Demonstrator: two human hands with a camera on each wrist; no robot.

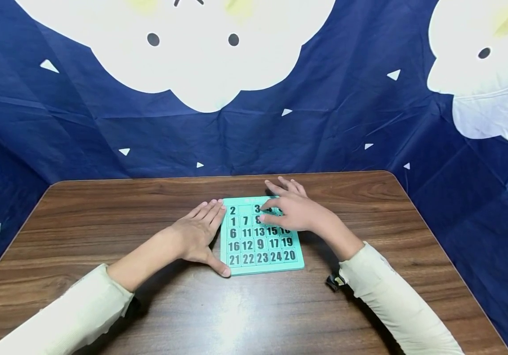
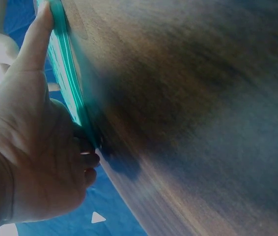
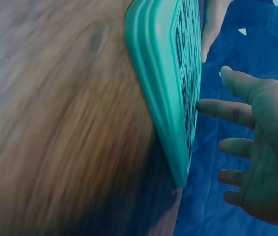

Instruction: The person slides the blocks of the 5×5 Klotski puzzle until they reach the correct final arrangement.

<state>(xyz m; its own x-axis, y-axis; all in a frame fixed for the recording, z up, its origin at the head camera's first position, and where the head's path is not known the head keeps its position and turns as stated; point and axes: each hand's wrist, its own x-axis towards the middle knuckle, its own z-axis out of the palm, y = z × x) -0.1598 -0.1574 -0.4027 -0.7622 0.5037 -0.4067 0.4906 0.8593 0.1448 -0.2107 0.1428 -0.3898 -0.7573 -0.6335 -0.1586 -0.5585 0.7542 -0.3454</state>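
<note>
A turquoise sliding number puzzle [image 1: 260, 268] lies flat on the wooden table, its square tiles printed with black numbers. One slot in the top row, between the 2 and the 3, holds no tile. My left hand [image 1: 197, 239] rests along the puzzle's left side, fingers straight at the upper edge and thumb at the lower left corner. Over the upper right tiles hovers my right hand [image 1: 296, 212], its fingers spread. In the right wrist view its index fingertip [image 3: 208, 105] appears to touch the tile face. Several upper right tiles are hidden beneath this hand.
The brown wooden table [image 1: 116, 212] has rounded far corners. Behind and beside it hangs a dark blue cloth [image 1: 254, 138] with white cloud shapes and small triangles. Black straps show at both sleeve cuffs.
</note>
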